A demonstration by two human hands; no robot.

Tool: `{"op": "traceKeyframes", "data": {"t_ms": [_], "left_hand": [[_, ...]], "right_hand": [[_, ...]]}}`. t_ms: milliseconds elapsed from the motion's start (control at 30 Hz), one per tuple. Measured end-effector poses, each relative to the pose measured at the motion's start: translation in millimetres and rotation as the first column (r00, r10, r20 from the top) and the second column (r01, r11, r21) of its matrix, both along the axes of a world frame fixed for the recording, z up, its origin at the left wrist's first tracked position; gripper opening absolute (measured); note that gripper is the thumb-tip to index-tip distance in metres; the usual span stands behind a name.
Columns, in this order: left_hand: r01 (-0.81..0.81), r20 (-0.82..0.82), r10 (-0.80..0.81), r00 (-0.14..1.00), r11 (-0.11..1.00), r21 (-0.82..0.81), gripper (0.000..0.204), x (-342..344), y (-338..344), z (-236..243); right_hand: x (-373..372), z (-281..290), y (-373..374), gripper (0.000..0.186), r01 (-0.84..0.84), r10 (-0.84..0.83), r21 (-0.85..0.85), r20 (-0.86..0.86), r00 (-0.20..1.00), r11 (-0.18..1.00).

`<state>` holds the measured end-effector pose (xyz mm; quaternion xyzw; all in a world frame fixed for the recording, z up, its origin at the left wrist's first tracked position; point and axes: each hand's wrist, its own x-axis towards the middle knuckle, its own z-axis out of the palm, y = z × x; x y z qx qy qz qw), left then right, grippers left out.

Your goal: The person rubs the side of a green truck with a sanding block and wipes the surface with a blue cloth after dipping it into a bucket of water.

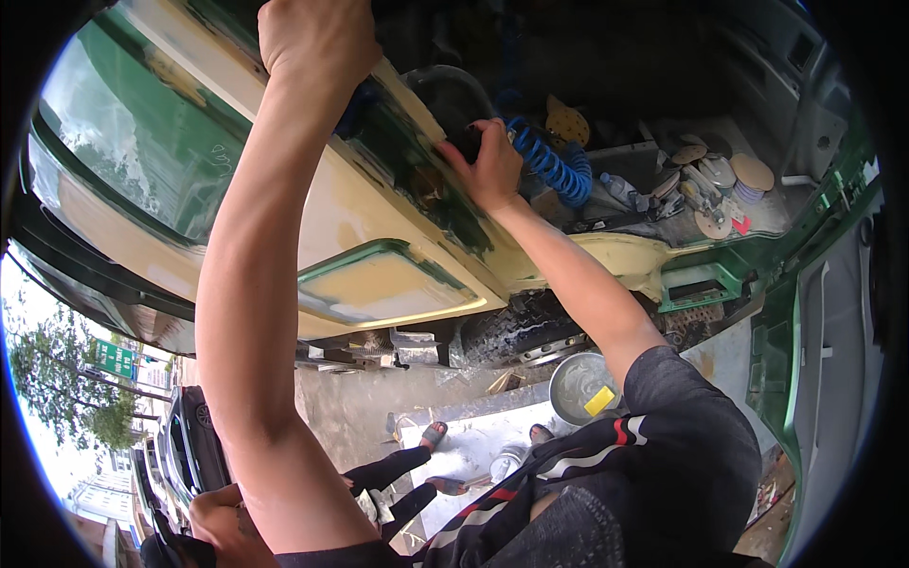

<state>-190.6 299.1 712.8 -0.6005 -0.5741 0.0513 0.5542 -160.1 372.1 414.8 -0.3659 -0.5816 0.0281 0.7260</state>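
My left hand [317, 38] is raised at the upper edge, closed against the upper part of the vehicle's side. Its fingertips are hidden, so whatever it grips cannot be made out. The body panel [365, 213] under that arm has patches of tan filler over green paint. My right hand [490, 168] is at the door opening, thumb and forefinger apart. Its thumb rests at the edge of the green door pillar [407, 151], while the other fingers are partly hidden. Just beyond the right hand lies a coiled blue air hose [559, 170].
Sanding discs [751, 172], a plastic bottle [617, 187] and tools lie on the cab floor. Below are a tyre [511, 333] and a metal basin [576, 383] with a yellow block [599, 400]. Another person [222, 525] is at lower left. A green door [781, 379] stands at right.
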Motion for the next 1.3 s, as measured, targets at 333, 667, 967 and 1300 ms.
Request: {"op": "traceKeyframes", "data": {"t_ms": [333,667,967,1300], "left_hand": [[-0.116,-0.176,0.113,0.978,0.993,-0.006,0.010,3.1,19.5,-75.7],[0.038,-0.084,-0.068,0.994,0.947,-0.320,0.009,2.8,-26.1,-142.0],[0.567,0.277,-0.501,0.820,0.645,-0.512,0.019,-63.5,-92.0,-159.2],[0.809,0.340,-0.754,0.562,0.417,-0.414,0.044,-118.1,-79.8,-169.6]], "right_hand": [[0.4,-4.3,-4.0,0.058,-0.075,0.076,-0.051,0.023,0.997,0.996],[9.2,-94.2,-14.1,0.055,-0.133,0.144,-0.266,0.024,0.989,0.955],[-13.5,25.1,6.9,0.053,-0.086,0.085,-0.014,-0.098,0.992,0.996],[-11.1,-53.3,-19.0,0.039,-0.113,0.108,-0.092,-0.062,0.992,0.989]]}}
